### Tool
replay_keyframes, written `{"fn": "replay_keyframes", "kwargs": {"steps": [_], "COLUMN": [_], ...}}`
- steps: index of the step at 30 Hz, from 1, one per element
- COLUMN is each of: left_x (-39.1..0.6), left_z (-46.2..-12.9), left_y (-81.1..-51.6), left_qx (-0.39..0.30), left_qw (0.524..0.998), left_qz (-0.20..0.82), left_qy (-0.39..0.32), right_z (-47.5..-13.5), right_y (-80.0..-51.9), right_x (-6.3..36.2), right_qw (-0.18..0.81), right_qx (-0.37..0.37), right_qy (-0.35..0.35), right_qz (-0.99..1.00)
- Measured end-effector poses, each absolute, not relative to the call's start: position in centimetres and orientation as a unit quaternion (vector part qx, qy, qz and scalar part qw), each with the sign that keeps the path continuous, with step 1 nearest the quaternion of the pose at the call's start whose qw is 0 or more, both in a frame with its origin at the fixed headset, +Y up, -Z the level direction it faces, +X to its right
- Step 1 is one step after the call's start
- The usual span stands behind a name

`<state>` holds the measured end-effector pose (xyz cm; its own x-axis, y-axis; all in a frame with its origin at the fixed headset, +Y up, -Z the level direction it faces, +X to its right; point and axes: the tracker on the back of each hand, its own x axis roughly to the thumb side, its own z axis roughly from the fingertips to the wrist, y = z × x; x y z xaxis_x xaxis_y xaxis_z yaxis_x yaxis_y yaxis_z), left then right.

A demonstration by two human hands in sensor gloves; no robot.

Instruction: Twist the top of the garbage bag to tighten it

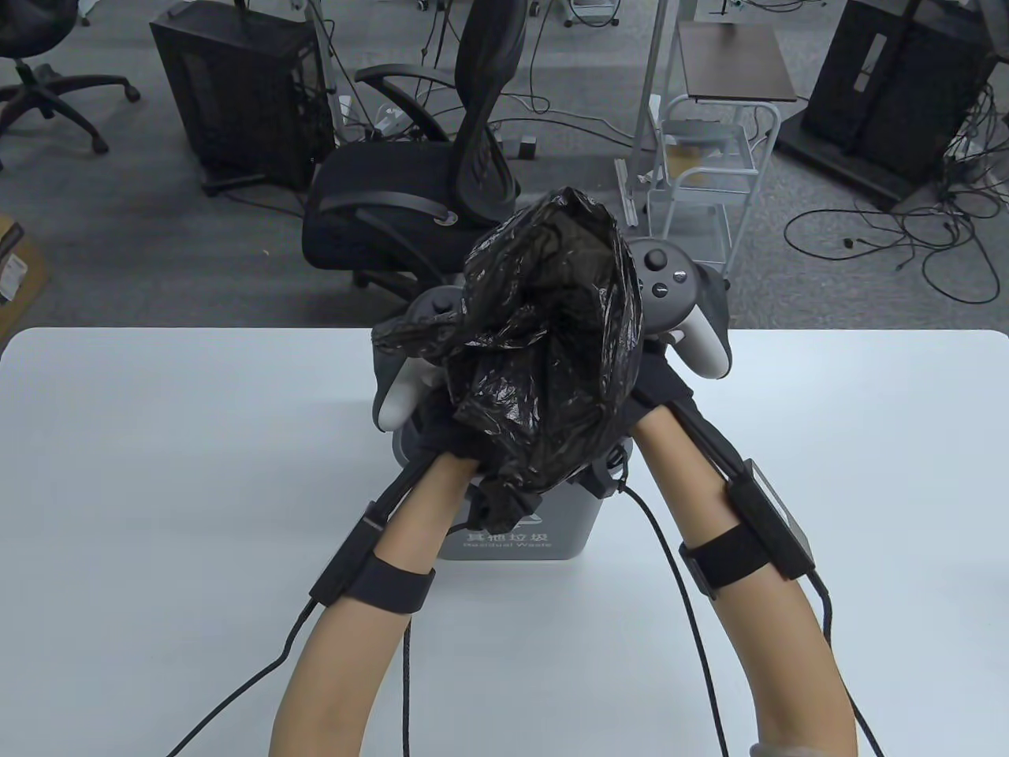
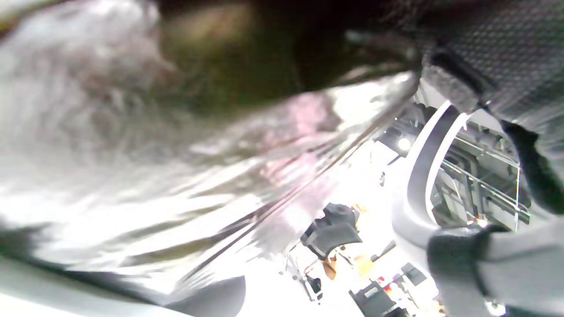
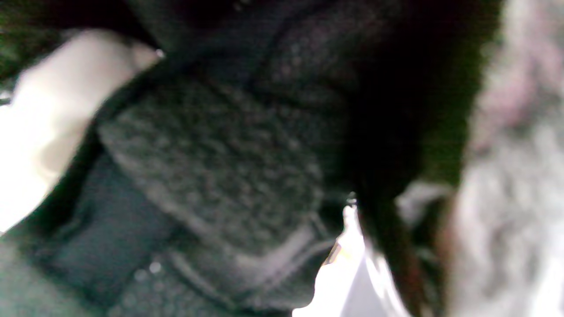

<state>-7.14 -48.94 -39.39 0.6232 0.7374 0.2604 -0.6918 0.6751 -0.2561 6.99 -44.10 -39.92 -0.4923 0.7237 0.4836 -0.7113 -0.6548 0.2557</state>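
A black garbage bag stands pulled up out of a small grey waste bin at the middle of the white table. Its top is bunched and crumpled, with the mouth loosely gathered. My left hand holds the bag's left side and my right hand holds its right side, both high above the bin. The plastic hides the fingers in the table view. The left wrist view shows stretched, blurred bag plastic close up. The right wrist view shows curled gloved fingers next to the bag.
A black office chair stands just behind the table's far edge. A white wire cart stands to its right. Glove cables trail from both wrists over the table toward the near edge.
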Motion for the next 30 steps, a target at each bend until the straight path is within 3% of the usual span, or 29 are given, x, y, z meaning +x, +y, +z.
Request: {"fn": "replay_keyframes", "kwargs": {"steps": [6,11,16,24,30], "left_x": [-7.4,-7.8,-7.9,-8.3,-9.0], "left_z": [-39.6,-40.0,-39.7,-38.5,-35.9], "left_y": [-49.1,-49.7,-49.3,-48.2,-46.6], "left_qx": [-0.069,-0.090,-0.076,-0.131,-0.126], "left_qw": [0.893,0.856,0.859,0.774,0.757], "left_qz": [0.404,0.470,0.464,0.531,0.514], "left_qy": [-0.188,-0.195,-0.201,-0.318,-0.383], "right_z": [-39.9,-39.6,-39.5,-39.4,-38.9], "right_y": [-43.9,-43.4,-43.1,-42.2,-42.6], "right_x": [7.5,7.8,8.3,10.3,11.9], "right_qw": [0.434,0.425,0.425,0.492,0.557], "right_qx": [0.277,0.271,0.258,0.236,0.210], "right_qy": [0.000,-0.017,-0.026,-0.012,0.026], "right_qz": [0.857,0.864,0.867,0.838,0.803]}}
